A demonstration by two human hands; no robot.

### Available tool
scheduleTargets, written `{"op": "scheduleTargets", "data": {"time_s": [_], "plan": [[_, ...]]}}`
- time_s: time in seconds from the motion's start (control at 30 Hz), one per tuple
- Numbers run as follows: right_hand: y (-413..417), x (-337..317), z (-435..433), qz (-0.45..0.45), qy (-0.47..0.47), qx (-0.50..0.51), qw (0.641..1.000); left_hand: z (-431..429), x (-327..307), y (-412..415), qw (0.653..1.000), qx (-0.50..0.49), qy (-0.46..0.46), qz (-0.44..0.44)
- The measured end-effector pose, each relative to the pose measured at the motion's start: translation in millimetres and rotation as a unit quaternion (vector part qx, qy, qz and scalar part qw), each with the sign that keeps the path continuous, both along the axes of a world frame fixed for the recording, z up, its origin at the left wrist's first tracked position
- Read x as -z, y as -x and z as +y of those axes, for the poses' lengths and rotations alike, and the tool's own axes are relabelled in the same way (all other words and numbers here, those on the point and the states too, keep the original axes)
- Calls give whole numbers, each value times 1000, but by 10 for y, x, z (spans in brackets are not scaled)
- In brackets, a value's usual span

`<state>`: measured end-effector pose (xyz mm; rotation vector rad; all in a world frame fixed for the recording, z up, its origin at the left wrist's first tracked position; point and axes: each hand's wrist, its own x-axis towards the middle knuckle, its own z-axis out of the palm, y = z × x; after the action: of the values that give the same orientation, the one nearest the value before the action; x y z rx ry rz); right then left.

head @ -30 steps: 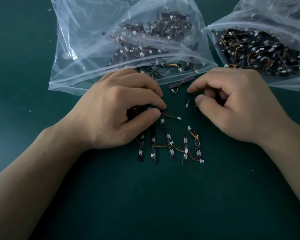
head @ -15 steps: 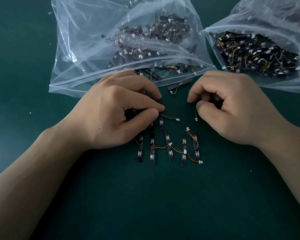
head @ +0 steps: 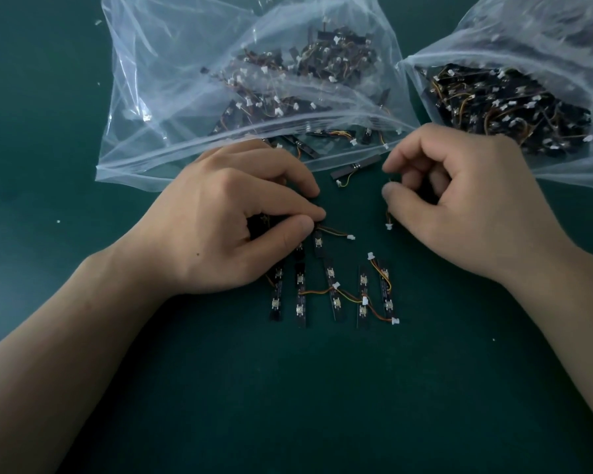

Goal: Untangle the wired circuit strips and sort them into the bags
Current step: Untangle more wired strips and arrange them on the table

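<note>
**A:** What takes up the most room?

**B:** The dark green table (head: 288, 405). On its far side lie two clear plastic bags. The left bag (head: 172, 97) holds a loose heap of dark strips and wires, and a few spill out of its mouth. The right bag (head: 528, 39) is packed more tightly with black strips and yellow-orange wires.

**A:** And the hands?

**B:** Both are curled and knuckles up, just in front of the bags. The left hand (head: 226, 227) pinches thumb to forefinger on the top end of the row of strips (head: 334, 295). The right hand (head: 466, 206) is curled round a wire lead (head: 388, 217), and I cannot tell what else it holds.

**A:** How does the row lie?

**B:** Five or so black strips lie side by side between the forearms, running towards the person. Orange and yellow wires loop across them.

**A:** Anything apart from it?

**B:** A loose strip (head: 356, 165) lies between the hands at the left bag's mouth. A white plug (head: 351, 237) rests on the table just right of the left thumb. Another plug (head: 389, 226) hangs below the right thumb.

**A:** Any writing?

**B:** The print on the strips is too small to read.
</note>
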<state>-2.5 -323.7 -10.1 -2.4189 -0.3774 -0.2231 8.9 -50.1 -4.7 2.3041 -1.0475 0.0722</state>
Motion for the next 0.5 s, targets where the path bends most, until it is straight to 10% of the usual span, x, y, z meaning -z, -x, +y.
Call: {"op": "scheduleTargets", "data": {"time_s": [0.5], "plan": [[-20,-5,-39,-55,-29,8,998,-30,-24,-10,1000,-8,10,20]]}}
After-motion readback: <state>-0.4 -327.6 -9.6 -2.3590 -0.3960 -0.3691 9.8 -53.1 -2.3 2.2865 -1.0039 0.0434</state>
